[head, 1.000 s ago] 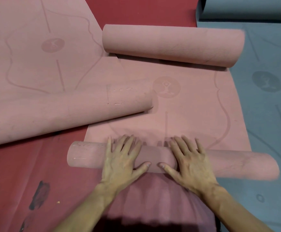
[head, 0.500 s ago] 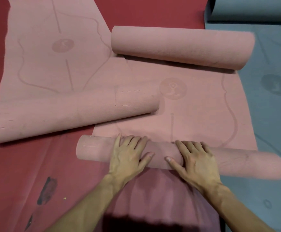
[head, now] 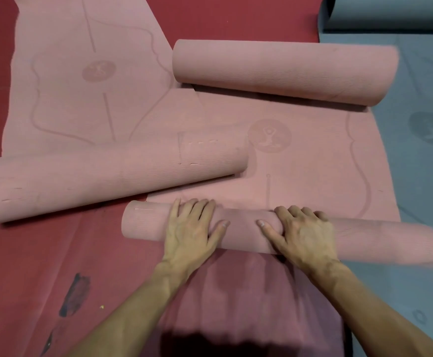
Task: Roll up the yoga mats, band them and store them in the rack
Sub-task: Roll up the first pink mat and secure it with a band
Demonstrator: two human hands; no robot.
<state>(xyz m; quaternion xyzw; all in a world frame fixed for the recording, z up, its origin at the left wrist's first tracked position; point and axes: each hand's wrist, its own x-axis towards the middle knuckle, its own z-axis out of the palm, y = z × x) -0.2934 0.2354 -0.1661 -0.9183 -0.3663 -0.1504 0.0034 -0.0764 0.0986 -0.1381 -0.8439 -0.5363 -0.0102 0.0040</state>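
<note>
Both hands are down on the near pink roll (head: 380,237), which lies crosswise in the lower middle of the frame. Its right end pokes out over the grey-blue mat (head: 421,171).

The left hand (head: 192,228) lies flat on top of it. No clenched grip there: the fingers are straight and spread, reaching over the crest, with the thumb angled toward the centre. The right hand (head: 305,233) sits just beside it, a short gap between the two thumbs. This grip does grasp the roll, with the fingers bent over its far side, knuckles up and the thumb stretched along the near face.

Beyond the fingertips, the unrolled stretch (head: 313,166) of this mat runs flat up the frame, a round yoga-figure emblem (head: 269,135) printed at its centre. Across its top end rests the far pink roll (head: 282,70), thick and slightly slanted.

From the left edge comes the long pink roll (head: 81,179), lying at an angle, its right tip resting on the flat stretch just below the emblem. Behind it, in the upper left, an open pink mat (head: 63,94) lies spread out with its own emblem showing.

A grey roll (head: 390,14) sits in the upper right corner. The red floor (head: 24,266) fills the lower left, with a dark stain (head: 75,295) on it near the left forearm.
</note>
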